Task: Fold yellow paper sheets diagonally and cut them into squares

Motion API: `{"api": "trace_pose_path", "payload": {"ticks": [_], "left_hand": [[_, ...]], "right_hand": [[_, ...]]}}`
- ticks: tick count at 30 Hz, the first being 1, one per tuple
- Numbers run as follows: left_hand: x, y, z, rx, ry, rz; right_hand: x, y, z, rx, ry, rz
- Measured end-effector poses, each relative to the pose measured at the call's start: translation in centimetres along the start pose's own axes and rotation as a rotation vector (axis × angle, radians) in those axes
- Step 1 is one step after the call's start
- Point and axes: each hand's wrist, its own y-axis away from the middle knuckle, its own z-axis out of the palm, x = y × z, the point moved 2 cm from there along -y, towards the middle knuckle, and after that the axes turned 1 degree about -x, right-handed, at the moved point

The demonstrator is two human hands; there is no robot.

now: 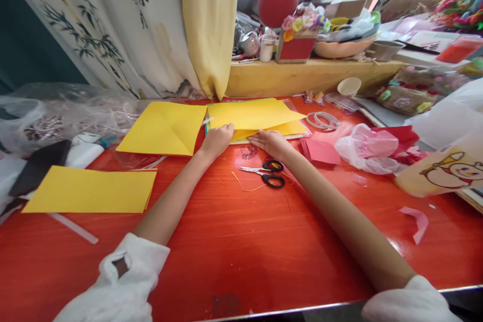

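A yellow sheet of paper [252, 114] lies atop more yellow paper on a stack near the back of the table. My left hand [219, 140] is closed at its near left corner, with the fingertips pinching the edge. Fingers stretched out, my right hand [272, 142] touches the near edge of the paper, where the upper sheet lifts a little from the one below. Black-handled scissors [268, 173] lie just in front of my right hand, blades toward the left. Beside my left hand rests a folded yellow sheet [164, 128].
Another folded yellow paper [90, 191] lies at the left. Red paper squares [320, 153], clear tape rolls [323, 121] and a plastic bag [368, 148] sit at the right, near a printed cup [443, 168]. Plastic bags [75, 115] with beads crowd the back left.
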Motion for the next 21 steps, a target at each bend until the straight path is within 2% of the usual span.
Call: {"api": "trace_pose_path", "payload": {"ticks": [9, 12, 17, 21], "left_hand": [[-1.2, -0.7, -0.7, 0.12, 0.012, -0.222], [-1.5, -0.9, -0.9, 0.116, 0.037, -0.207], [-1.1, -1.0, -0.9, 0.054, 0.084, -0.105], [-1.2, -1.2, -0.8, 0.062, 0.118, -0.122]], "right_hand": [[0.1, -0.2, -0.2, -0.024, 0.013, -0.028], [0.0, -0.1, -0.1, -0.016, 0.026, -0.027], [-0.2, 0.4, 0.4, -0.009, 0.056, -0.03], [0.0, 0.4, 0.4, 0.05, 0.039, -0.011]]}}
